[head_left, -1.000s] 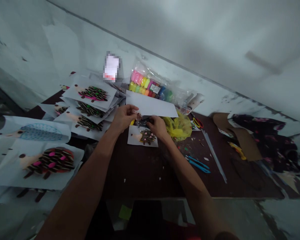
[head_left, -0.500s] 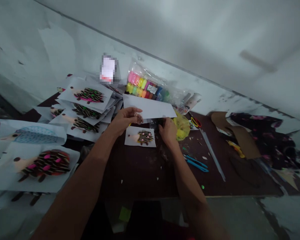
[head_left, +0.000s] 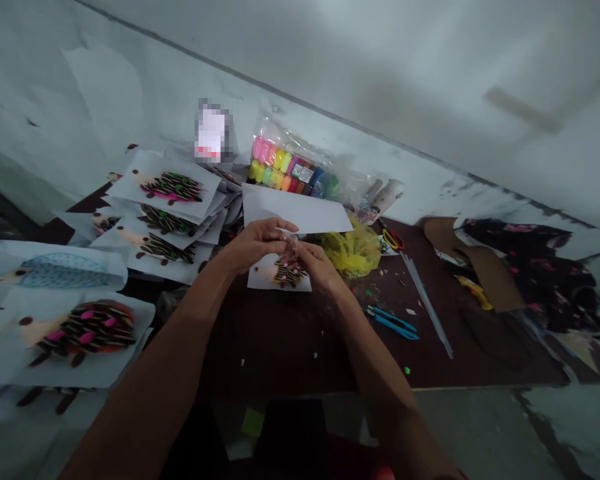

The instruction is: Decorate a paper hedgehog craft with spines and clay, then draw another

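My left hand (head_left: 255,245) and my right hand (head_left: 319,263) meet above a small hedgehog card (head_left: 261,278). Between their fingertips is a piece of crinkled clear plastic (head_left: 291,248), pinched from both sides; whether anything is inside it I cannot tell. The card lies flat on the dark table, showing a hedgehog with dark striped spines and pink dots, its upper edge partly covered by my hands. Just behind my fingers lies a blank white sheet (head_left: 300,208). A crumpled yellow plastic bag (head_left: 355,250) rests to the right of my right hand.
Hedgehog pictures (head_left: 167,185) are piled at the left. A clear pack of coloured modelling clay (head_left: 285,163) leans against the wall. To the right lie a blue cutter (head_left: 393,323), scissors (head_left: 393,240), clear sticks (head_left: 430,307), brown cardboard (head_left: 495,273) and dark patterned cloth (head_left: 555,280).
My right hand has moved left from beside the yellow bag to my left hand and now pinches the clear plastic too. The small hedgehog card is now partly covered.
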`<state>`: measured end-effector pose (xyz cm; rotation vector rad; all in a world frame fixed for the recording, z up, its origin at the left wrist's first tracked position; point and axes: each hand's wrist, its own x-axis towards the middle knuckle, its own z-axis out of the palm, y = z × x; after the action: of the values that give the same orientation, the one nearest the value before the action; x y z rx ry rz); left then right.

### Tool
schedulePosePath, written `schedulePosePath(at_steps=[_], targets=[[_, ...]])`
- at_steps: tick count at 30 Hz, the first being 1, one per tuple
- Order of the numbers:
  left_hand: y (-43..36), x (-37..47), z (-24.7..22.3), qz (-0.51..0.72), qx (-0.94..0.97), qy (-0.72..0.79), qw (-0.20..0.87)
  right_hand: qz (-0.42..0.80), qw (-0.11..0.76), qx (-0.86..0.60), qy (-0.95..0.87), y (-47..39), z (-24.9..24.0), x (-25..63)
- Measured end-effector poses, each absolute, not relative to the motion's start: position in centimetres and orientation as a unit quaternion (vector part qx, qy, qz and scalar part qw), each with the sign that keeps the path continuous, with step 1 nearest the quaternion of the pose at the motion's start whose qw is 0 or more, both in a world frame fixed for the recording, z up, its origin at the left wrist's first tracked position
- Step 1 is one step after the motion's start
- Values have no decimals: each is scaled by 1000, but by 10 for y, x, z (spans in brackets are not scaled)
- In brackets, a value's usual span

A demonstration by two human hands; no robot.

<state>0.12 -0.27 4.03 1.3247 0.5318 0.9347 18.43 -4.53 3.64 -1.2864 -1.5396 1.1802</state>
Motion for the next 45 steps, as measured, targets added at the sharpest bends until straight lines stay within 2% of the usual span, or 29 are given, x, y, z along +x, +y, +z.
schedulePosePath(at_steps=[5,10,15,20,28,30,34,39,45], targets=[[-3,-5,44,403,600,199,662,524,485,-446,-540,-51,39,177],[-4,-5,48,412,587,203,666,580,486,-424,-497,-52,45,177],[-4,6,45,480,530,311,626,494,546,-446,-509,-53,43,172],[-7,14,47,518,545,389,532,476,520,-463,-538,-55,44,169],[-10,15,45,455,674,438,382,381,508,-521,-570,-49,41,172],[-10,15,44,442,677,423,409,351,506,-536,-577,-47,40,174],[-9,15,45,410,657,348,529,293,512,-568,-574,-45,38,176],[-6,17,39,419,661,319,534,236,503,-588,-588,-46,34,176],[-3,16,33,426,663,339,514,381,486,-502,-605,-47,35,177]])
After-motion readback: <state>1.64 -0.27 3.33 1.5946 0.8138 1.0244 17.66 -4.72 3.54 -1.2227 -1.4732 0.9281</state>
